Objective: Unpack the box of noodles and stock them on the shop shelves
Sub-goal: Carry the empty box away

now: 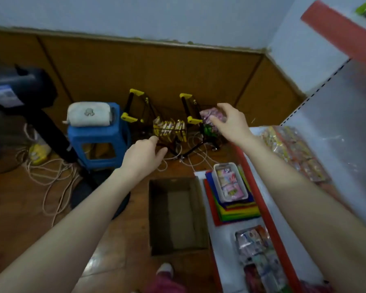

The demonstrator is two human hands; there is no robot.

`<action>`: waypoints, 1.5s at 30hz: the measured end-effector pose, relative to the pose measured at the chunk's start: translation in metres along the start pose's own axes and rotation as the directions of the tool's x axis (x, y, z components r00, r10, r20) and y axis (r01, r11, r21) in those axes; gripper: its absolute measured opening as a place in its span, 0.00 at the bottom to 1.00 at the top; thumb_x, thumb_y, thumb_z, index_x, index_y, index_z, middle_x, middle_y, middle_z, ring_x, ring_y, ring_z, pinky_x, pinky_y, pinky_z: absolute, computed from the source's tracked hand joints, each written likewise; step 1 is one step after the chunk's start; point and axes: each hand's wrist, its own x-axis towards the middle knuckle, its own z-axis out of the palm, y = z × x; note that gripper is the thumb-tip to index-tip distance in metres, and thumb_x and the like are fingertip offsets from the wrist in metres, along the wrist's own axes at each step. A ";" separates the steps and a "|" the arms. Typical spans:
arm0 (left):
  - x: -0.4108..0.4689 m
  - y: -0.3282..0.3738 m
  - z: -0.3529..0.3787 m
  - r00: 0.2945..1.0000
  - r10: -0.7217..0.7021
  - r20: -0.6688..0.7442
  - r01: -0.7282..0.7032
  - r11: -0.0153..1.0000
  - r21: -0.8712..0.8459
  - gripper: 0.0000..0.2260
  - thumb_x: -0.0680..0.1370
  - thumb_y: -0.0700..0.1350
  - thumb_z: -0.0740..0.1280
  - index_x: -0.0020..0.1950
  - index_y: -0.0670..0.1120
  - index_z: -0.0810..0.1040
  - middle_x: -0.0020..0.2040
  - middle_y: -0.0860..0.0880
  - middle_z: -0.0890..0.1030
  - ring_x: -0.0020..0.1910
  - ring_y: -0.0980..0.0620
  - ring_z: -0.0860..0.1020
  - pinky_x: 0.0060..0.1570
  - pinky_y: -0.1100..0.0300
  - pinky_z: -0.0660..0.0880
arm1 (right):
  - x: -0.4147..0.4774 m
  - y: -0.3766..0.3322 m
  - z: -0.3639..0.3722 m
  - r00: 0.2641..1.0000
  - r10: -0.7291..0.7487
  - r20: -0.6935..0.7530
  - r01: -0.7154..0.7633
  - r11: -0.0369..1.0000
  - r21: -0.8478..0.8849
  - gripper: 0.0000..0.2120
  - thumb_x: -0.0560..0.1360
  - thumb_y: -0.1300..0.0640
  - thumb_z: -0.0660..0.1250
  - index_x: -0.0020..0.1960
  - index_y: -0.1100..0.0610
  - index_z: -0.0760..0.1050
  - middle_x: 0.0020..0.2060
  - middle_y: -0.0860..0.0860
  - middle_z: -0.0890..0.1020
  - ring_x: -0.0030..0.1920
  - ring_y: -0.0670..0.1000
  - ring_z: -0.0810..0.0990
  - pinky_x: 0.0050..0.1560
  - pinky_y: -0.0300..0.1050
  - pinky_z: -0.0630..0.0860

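An open brown cardboard box [178,216] stands on the floor below my arms, and its inside looks bare. My left hand [145,156] reaches forward with loosely curled fingers and holds nothing. It is next to a wire basket [170,130] of yellow packets. My right hand [230,123] is stretched out with fingers spread, in front of pink packets [209,115] in a second basket. Whether it touches them is unclear. Shop shelves [226,246] with red edges run along the right. Clear-wrapped noodle packs [294,151] lie on the upper shelf.
A blue plastic stool [97,140] with a white pouch [89,114] stands at left. White cables [51,172] trail over the wooden floor. A dark fan stand [51,132] leans at far left. A white tray [230,182] on coloured sheets sits on the lower shelf.
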 end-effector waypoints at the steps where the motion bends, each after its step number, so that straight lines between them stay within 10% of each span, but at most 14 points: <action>1: -0.008 -0.011 0.010 0.999 -0.015 0.030 0.015 1.000 -0.008 0.19 0.79 0.52 0.60 0.64 0.41 0.70 0.53 0.42 0.80 0.51 0.43 0.78 0.44 0.51 0.77 | -0.006 0.005 0.014 1.000 0.026 0.012 -0.026 1.000 0.013 0.24 0.78 0.54 0.62 0.71 0.61 0.63 0.66 0.57 0.73 0.66 0.56 0.71 0.62 0.45 0.67; 20: -0.093 -0.167 0.313 0.875 -0.326 0.356 0.315 0.945 0.092 0.22 0.79 0.52 0.60 0.67 0.39 0.66 0.57 0.38 0.77 0.55 0.37 0.76 0.48 0.49 0.74 | -0.052 0.230 0.293 0.906 0.392 0.160 -0.401 0.915 0.033 0.29 0.77 0.55 0.63 0.74 0.61 0.56 0.70 0.59 0.67 0.69 0.57 0.67 0.67 0.47 0.65; 28: -0.094 -0.223 0.473 0.798 -0.478 0.368 0.452 0.878 0.160 0.31 0.79 0.51 0.60 0.75 0.40 0.49 0.56 0.37 0.78 0.51 0.38 0.78 0.52 0.45 0.76 | -0.042 0.367 0.428 0.887 0.441 0.138 -0.437 0.898 -0.054 0.34 0.77 0.54 0.63 0.76 0.59 0.49 0.73 0.58 0.60 0.73 0.57 0.59 0.72 0.49 0.59; 31: -0.101 -0.240 0.513 0.786 -0.511 0.346 0.468 0.859 0.205 0.35 0.78 0.52 0.61 0.75 0.41 0.44 0.54 0.38 0.78 0.46 0.39 0.80 0.38 0.51 0.76 | -0.038 0.399 0.460 0.871 0.469 0.145 -0.463 0.883 -0.076 0.36 0.77 0.52 0.63 0.76 0.57 0.46 0.75 0.57 0.56 0.74 0.57 0.56 0.74 0.53 0.57; 38: -0.105 -0.250 0.548 0.801 -0.511 0.311 0.530 0.847 0.026 0.26 0.80 0.41 0.59 0.75 0.41 0.50 0.41 0.44 0.76 0.32 0.51 0.73 0.28 0.58 0.71 | -0.037 0.429 0.495 0.864 0.489 0.119 -0.488 0.872 -0.033 0.29 0.78 0.63 0.56 0.76 0.52 0.50 0.73 0.55 0.61 0.73 0.55 0.60 0.73 0.51 0.59; 45: -0.117 -0.227 0.468 0.836 -0.482 0.263 0.495 0.868 0.019 0.21 0.80 0.41 0.58 0.71 0.41 0.57 0.42 0.40 0.78 0.36 0.39 0.78 0.35 0.47 0.77 | -0.052 0.390 0.445 0.881 0.460 0.107 -0.464 0.886 0.010 0.24 0.76 0.66 0.56 0.71 0.57 0.64 0.67 0.55 0.72 0.67 0.55 0.70 0.70 0.49 0.66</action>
